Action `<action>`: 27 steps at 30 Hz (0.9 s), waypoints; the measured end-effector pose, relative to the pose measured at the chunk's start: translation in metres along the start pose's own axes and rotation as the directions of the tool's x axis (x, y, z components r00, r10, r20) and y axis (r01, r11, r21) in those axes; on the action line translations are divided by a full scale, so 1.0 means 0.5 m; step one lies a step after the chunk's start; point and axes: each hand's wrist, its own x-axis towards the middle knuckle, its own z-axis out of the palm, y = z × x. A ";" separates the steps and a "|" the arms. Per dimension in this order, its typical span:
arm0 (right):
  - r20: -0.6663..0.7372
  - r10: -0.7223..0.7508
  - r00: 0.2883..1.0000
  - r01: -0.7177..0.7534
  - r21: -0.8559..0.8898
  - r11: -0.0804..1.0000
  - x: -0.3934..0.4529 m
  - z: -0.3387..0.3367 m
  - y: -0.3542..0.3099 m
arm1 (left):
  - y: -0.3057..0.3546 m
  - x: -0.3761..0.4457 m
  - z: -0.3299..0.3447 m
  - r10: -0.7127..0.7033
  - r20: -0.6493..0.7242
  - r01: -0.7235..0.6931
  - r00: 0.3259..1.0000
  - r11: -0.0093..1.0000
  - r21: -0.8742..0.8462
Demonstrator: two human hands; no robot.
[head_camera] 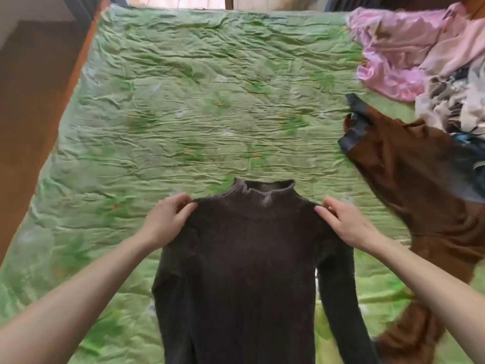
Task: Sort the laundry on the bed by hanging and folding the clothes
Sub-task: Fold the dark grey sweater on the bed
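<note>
On bed, hands pinching sweater shoulders

One dark brown sweater is seen spread flat on the bed, with its neck pointing away. One bed is seen, covered by one green wrinkled sheet. Two hands are counted: one left hand and one right hand, each pinching one shoulder of the sweater. One rust-brown garment with dark grey trim is laid out to the right. One pink cloth is found at the far right corner. One mixed pile of clothes is seen beside it; the pieces in it cannot be counted.
</note>
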 end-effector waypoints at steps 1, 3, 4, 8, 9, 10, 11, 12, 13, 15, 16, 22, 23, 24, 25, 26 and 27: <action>0.000 -0.002 1.000 0.002 -0.019 1.000 0.033 0.006 0.007 | -0.008 0.029 0.010 0.024 -0.043 -0.021 0.999 0.997 0.081; 0.016 -0.020 1.000 0.021 -0.075 0.997 0.107 0.006 0.017 | -0.027 0.091 0.020 0.151 -0.115 -0.116 0.982 0.957 0.266; 0.031 -0.031 0.999 0.035 -0.108 0.994 0.147 0.003 0.020 | -0.038 0.125 0.023 0.253 -0.108 -0.201 0.962 0.914 0.351; 0.043 -0.079 0.996 0.088 -0.289 0.953 0.299 -0.003 0.037 | -0.074 0.267 0.036 0.484 0.039 -0.423 0.874 0.719 0.551; 0.027 -0.091 0.996 0.094 -0.335 0.938 0.337 0.000 0.040 | -0.082 0.305 0.042 0.472 0.040 -0.409 0.881 0.717 0.564; 0.003 -0.093 0.996 0.088 -0.370 0.925 0.375 0.006 0.042 | -0.091 0.342 0.053 0.446 0.020 -0.375 0.895 0.728 0.574; -0.028 -0.087 0.996 0.069 -0.400 0.914 0.412 0.016 0.047 | -0.099 0.376 0.068 0.409 -0.009 -0.327 0.912 0.743 0.584; -0.057 -0.077 0.995 0.045 -0.432 0.901 0.447 0.028 0.051 | -0.108 0.407 0.087 0.365 -0.040 -0.271 0.930 0.755 0.596; -0.077 -0.060 0.995 0.018 -0.460 0.888 0.476 0.044 0.057 | -0.114 0.429 0.111 0.313 -0.064 -0.209 0.948 0.758 0.618; -0.086 -0.002 0.996 -0.040 -0.490 0.871 0.515 0.091 0.068 | -0.124 0.451 0.165 0.184 -0.094 -0.075 0.978 0.738 0.671; -0.077 0.030 0.997 -0.065 -0.499 0.864 0.521 0.122 0.076 | -0.132 0.451 0.197 0.125 -0.108 -0.018 0.986 0.734 0.679; -0.181 -0.267 0.947 0.115 -0.585 0.803 0.431 0.281 0.132 | -0.147 0.372 0.352 0.367 -0.059 -0.248 0.928 0.729 0.638; -0.213 -0.326 0.921 0.140 -0.600 0.788 0.411 0.296 0.139 | -0.145 0.358 0.366 0.405 -0.040 -0.287 0.914 0.712 0.640; -0.231 -0.342 0.911 0.145 -0.596 0.790 0.393 0.311 0.144 | -0.143 0.343 0.379 0.423 -0.021 -0.314 0.906 0.705 0.636; -0.234 -0.315 0.920 0.131 -0.574 0.808 0.374 0.327 0.151 | -0.141 0.329 0.392 0.428 -0.004 -0.332 0.904 0.706 0.625; -0.225 -0.256 0.940 0.099 -0.539 0.837 0.356 0.346 0.157 | -0.139 0.315 0.404 0.425 0.012 -0.342 0.905 0.712 0.614; -0.207 -0.185 0.961 0.058 -0.503 0.862 0.338 0.364 0.163 | -0.137 0.300 0.417 0.420 0.027 -0.350 0.907 0.717 0.603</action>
